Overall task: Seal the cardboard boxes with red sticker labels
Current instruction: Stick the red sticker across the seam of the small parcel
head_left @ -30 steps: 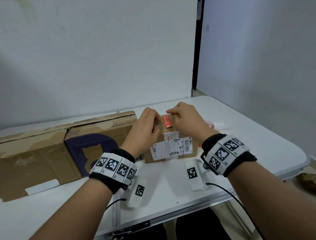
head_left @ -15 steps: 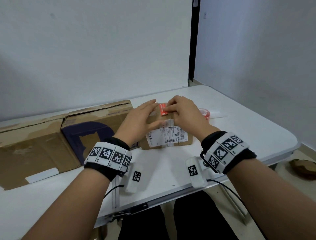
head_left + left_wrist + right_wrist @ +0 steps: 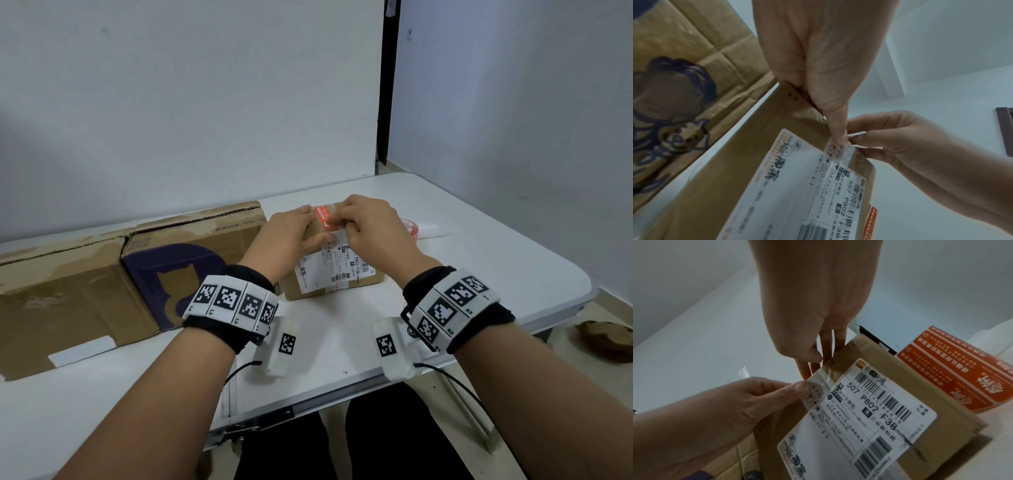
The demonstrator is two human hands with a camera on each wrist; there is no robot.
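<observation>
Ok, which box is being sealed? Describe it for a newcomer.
On the white table, right of two large boxes, stands the small cardboard box under both hands. Only it carries a white shipping label and a red sticker label.

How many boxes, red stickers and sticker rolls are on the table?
Cardboard boxes: 3
Red stickers on a box: 1
Sticker rolls: 1
Total: 5

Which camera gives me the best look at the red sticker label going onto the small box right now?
The head view: the red sticker label lies on top of the small cardboard box between the left hand and right hand. Both wrist views look up at the box's front, so they catch only its end folded over the top edge.
</observation>
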